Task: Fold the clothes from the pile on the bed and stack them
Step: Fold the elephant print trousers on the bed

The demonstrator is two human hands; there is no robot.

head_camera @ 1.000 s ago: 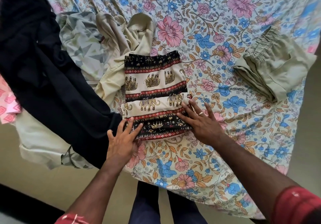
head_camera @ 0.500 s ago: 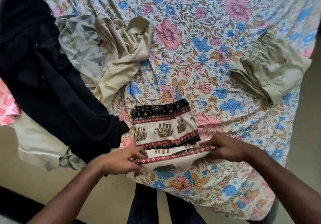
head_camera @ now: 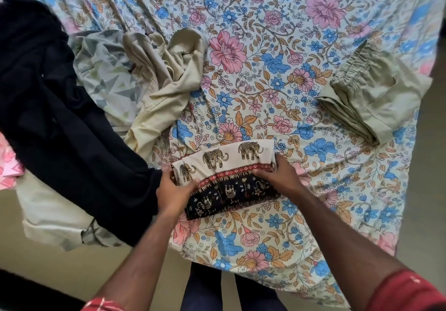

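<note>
A folded elephant-print garment, cream, red and black, lies near the bed's front edge. My left hand grips its left end, thumb on top. My right hand holds its right end, fingers curled over the red band. A folded olive-green garment rests on the floral sheet at the right. The unfolded pile sits at the left: a large black garment, a grey geometric-print piece and a beige garment.
A pink patterned cloth and a pale cream cloth hang over the bed's left edge. The floor shows below, with my dark trouser legs against the bed's front edge.
The elephant-print garment was folded again into a shorter bundle. Both hands went from pressing flat on it to gripping its ends near the bed's front edge.
</note>
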